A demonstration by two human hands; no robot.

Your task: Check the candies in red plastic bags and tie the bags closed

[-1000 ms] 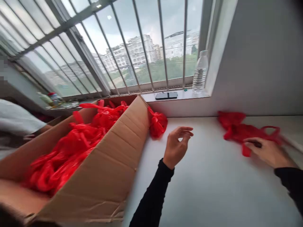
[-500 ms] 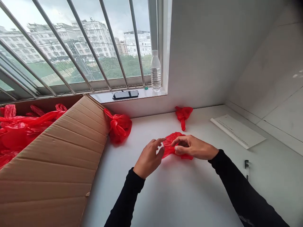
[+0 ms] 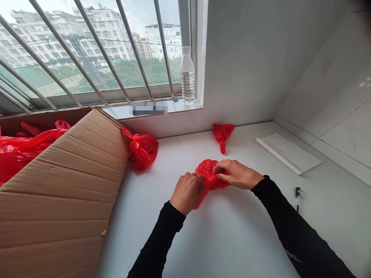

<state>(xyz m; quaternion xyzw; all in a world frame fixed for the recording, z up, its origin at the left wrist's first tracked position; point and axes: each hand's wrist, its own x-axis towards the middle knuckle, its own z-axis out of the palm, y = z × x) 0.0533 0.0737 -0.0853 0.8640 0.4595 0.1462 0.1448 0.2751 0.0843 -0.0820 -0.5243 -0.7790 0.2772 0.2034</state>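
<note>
A crumpled red plastic bag [image 3: 206, 168] lies on the white table between my two hands. My left hand [image 3: 188, 190] is closed on the bag's near left side, and a strip of red film hangs out below its fingers. From the right, my right hand [image 3: 236, 173] pinches the bag's upper right part between thumb and fingers. What is inside the bag, if anything, is hidden. Behind it, close to the wall, sits a small knotted red bag [image 3: 223, 136]. A fuller knotted red bag [image 3: 143, 150] rests on the left beside the carton.
A cardboard box [image 3: 66, 193] holding several red bags takes up the left side. On the windowsill [image 3: 118, 113] stand a water bottle [image 3: 188, 79] and a blurred dark object [image 3: 148, 108]. A curled paper sheet [image 3: 290, 152] and a pen [image 3: 298, 199] lie at the right.
My left hand has closed on the red bag, where its fingers were apart before. The bag's near left part is now pulled out toward me. The whole view has shifted slightly.
</note>
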